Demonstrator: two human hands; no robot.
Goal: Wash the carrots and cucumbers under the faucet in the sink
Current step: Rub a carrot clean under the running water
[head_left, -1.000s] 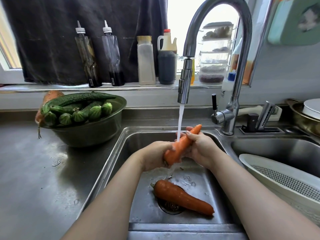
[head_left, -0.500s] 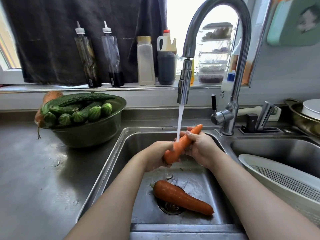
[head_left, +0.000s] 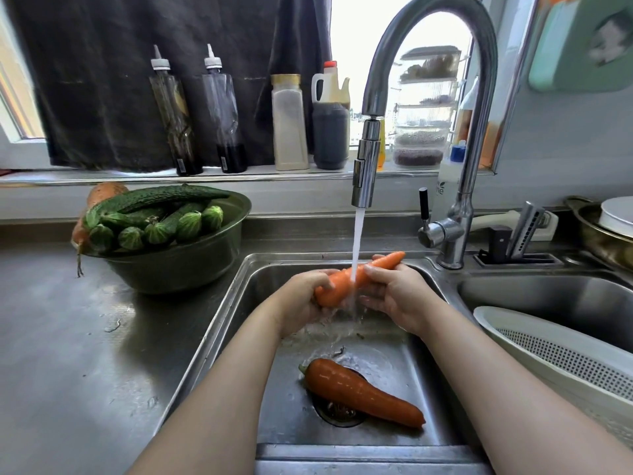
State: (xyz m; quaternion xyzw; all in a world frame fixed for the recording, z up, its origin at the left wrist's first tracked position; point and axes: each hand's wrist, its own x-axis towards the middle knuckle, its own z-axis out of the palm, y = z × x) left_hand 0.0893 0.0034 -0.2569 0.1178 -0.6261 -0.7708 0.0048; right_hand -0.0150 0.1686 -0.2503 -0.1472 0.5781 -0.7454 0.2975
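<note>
The carrot [head_left: 337, 286] is being held slantwise in the stream running from the faucet [head_left: 366, 173], above the far end of the sink [head_left: 219, 330]. The left hand [head_left: 301, 303] is curling its fingers [head_left: 322, 274] round the thick end, and the right hand [head_left: 397, 296] is wrapping its fingers [head_left: 373, 272] round the middle, with the thin tip sticking out beyond. I judge this to be an early rinsing step. A second carrot [head_left: 359, 392] is lying over the drain [head_left: 337, 411]. The cucumbers [head_left: 154, 200] and a third carrot [head_left: 102, 192] are waiting in the green bowl [head_left: 178, 265] on the wet steel counter [head_left: 68, 354], at left. The next move is probably calling for the held carrot to be turned under the water, then set aside. A white colander [head_left: 548, 351] is sitting at right, and bottles [head_left: 222, 111] are lining the far windowsill.
</note>
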